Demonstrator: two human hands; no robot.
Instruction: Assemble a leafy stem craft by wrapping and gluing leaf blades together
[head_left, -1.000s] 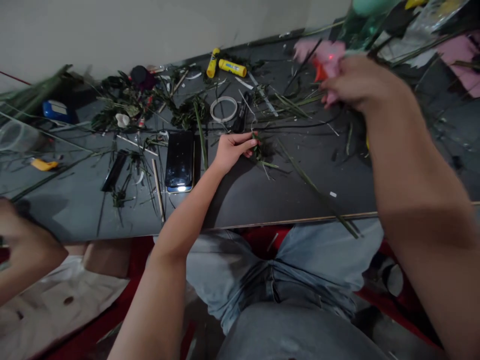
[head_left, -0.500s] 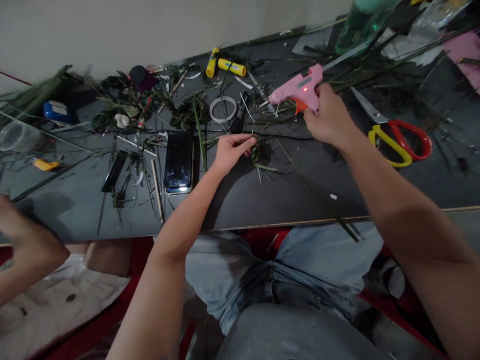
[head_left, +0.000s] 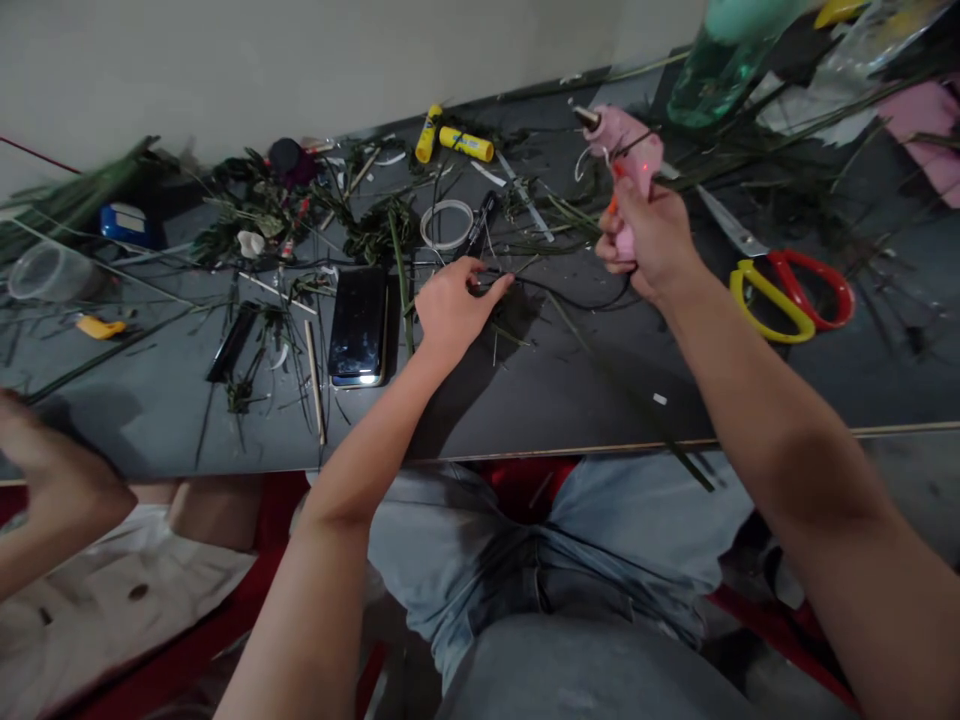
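My left hand hovers low over the dark table, its thumb stretched out and apart from the index finger. The other fingers are partly hidden. Right by the thumb lies a thin wire piece with a green leaf strip; no grip on it shows. My right hand is closed around the handle of a pink hot glue gun with an orange trigger and a lit red light. The gun is raised, nozzle pointing up and left. A black cord curves between the two hands.
A phone lies left of my left hand. Beyond are a tape ring, a black marker and yellow glue sticks. Red-and-yellow scissors lie at right, near a green bottle. Another person's hand is at far left.
The glue gun has swung up and away from my left hand, its nozzle now tilting upward. My left thumb and index finger have parted, and the leafy wire piece has shifted slightly left.
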